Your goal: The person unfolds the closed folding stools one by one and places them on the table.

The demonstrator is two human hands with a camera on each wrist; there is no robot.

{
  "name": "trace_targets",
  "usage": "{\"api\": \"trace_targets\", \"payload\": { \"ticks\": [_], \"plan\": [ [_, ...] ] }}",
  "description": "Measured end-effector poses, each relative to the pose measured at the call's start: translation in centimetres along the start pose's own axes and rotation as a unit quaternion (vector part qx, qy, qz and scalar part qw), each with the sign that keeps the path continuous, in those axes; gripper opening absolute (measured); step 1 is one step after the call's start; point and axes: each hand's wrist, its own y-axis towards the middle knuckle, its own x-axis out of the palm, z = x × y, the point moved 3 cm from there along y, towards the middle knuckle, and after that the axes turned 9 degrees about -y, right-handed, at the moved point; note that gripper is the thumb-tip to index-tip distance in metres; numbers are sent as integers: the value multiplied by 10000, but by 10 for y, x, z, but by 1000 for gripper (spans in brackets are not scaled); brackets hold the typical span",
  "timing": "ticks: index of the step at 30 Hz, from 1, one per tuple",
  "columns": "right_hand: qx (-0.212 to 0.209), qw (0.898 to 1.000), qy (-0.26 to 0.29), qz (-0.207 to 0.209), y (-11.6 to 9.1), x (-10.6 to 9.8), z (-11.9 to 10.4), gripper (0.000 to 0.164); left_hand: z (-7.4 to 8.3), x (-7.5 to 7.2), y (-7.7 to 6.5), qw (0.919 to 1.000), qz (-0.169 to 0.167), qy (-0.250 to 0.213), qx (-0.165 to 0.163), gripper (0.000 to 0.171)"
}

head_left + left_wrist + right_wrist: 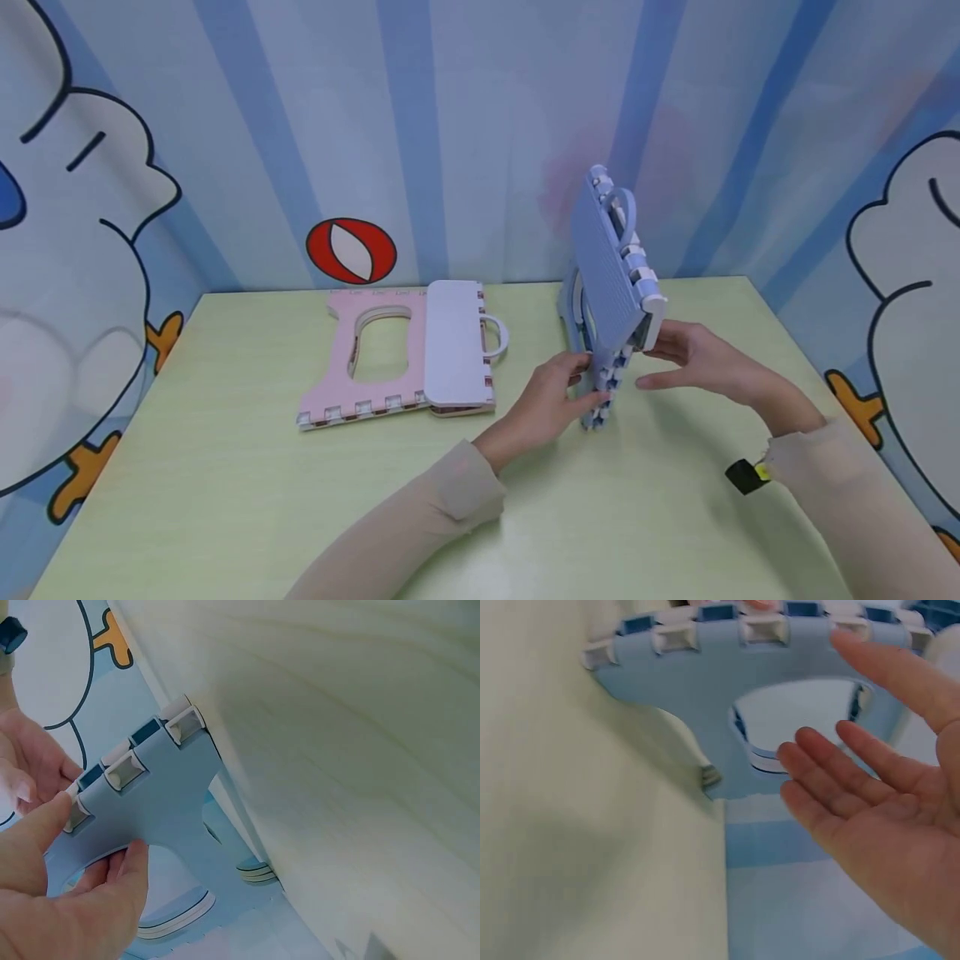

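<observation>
A blue folding stool (606,275) stands upright on the table, partly folded, with its handle (624,218) near the top. My left hand (546,400) grips the edge of its leg panel (165,780). In the left wrist view, the thumb lies on the hinged edge and the fingers come through the cut-out. To the right of the stool is my right hand (697,362), its fingers extended and holding nothing. The right wrist view shows that palm beside the panel's oval opening. A pink and white folding stool (459,342) lies flat to the left.
The pale green table (225,467) ends at a blue striped backdrop (480,150) printed with cartoon figures. A small black tag (746,477) hangs by the right sleeve.
</observation>
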Motion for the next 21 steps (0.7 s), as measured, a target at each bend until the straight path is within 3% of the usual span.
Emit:
{"api": "trace_targets", "payload": {
  "ticks": [11, 21],
  "plan": [
    [-113, 9965, 677, 476, 3, 32, 6, 70, 1, 0, 2, 9995, 5, 214, 227, 49],
    [-602, 9944, 356, 791, 4, 40, 7, 61, 5, 1, 3, 9991, -99, 31, 403, 45]
  ]
}}
